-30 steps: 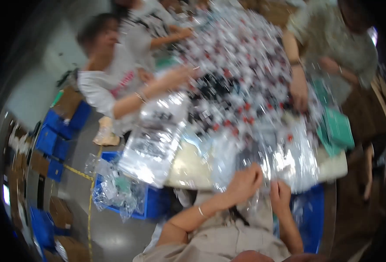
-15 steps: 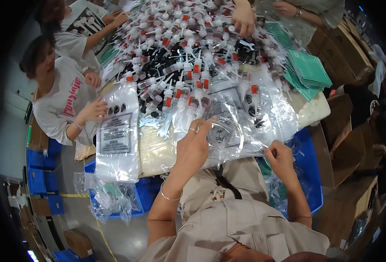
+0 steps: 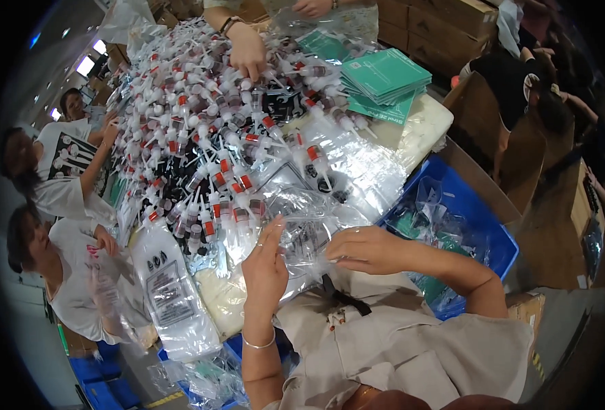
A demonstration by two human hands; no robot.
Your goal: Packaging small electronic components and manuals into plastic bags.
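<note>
A crinkled clear plastic bag [image 3: 307, 236] lies between my hands at the near edge of the table. My left hand [image 3: 265, 268] grips the bag's left side, fingers pointing up and close together. On the other side my right hand [image 3: 369, 250] pinches the plastic, its fingers bent inward. Just beyond the bag are small clear bottles [image 3: 223, 175] with white nozzles and red labels, heaped high. A flat stack of printed clear bags [image 3: 171, 294] rests left of my left hand. Bag folds hide some of my fingertips.
Green booklets [image 3: 386, 74] are stacked at the far right of the table. Blue bins [image 3: 484, 225] with bagged items stand below its edge. Another person's hand [image 3: 248, 53] reaches into the heap from the far side. Co-workers stand at the left, one [image 3: 77, 277] holding clear plastic.
The view has turned, shifting the table's contents leftward. My right hand has come in closer to my left at the bag. The nearest co-worker's hand has left the printed stack.
</note>
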